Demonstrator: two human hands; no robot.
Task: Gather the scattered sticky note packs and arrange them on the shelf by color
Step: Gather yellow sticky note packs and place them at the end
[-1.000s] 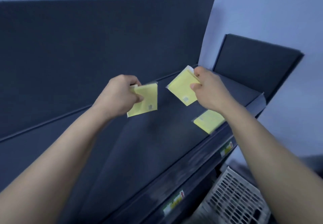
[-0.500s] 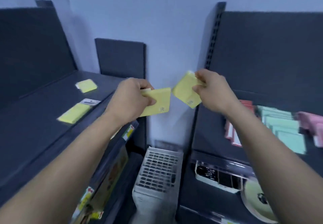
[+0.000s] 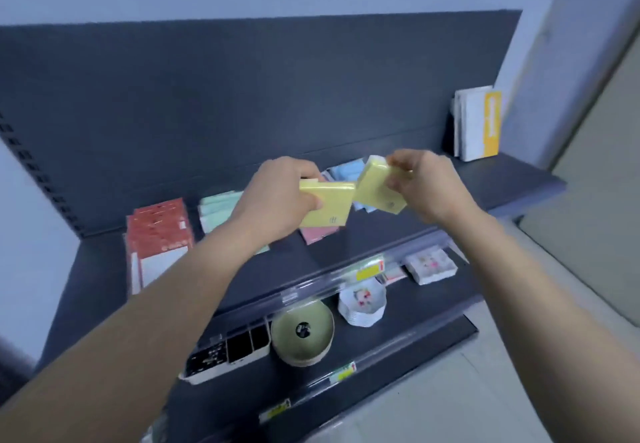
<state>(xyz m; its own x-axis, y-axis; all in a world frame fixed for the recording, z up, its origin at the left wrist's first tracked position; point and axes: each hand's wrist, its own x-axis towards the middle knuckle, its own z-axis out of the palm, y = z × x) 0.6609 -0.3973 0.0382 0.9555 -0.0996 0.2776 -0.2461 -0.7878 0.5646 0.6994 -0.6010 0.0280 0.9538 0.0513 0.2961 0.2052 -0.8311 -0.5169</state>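
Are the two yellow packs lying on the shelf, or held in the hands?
Held. The left hand grips one yellow pack, the right hand grips the other yellow pack, both above the shelf.

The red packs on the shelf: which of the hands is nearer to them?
Left. The left hand, gripping a yellow pack, is just right of the red packs; the right hand, gripping another, is farther right.

HEAD VIEW: One wide-angle camera, worn on the person's head, looks forward and down at close range onto a dark grey metal shelf unit (image 3: 242, 96), its front edge rising toward 2 o'clock. The left forearm (image 3: 156, 304) enters from 7 o'clock, the right forearm (image 3: 540, 290) from 5. At centre, the left hand (image 3: 277, 193) grips a yellow paper sticky note pack (image 3: 330, 209), the right hand (image 3: 429, 190) a second yellow pack (image 3: 375, 190). Pale floor (image 3: 519, 390) shows at 4 o'clock.
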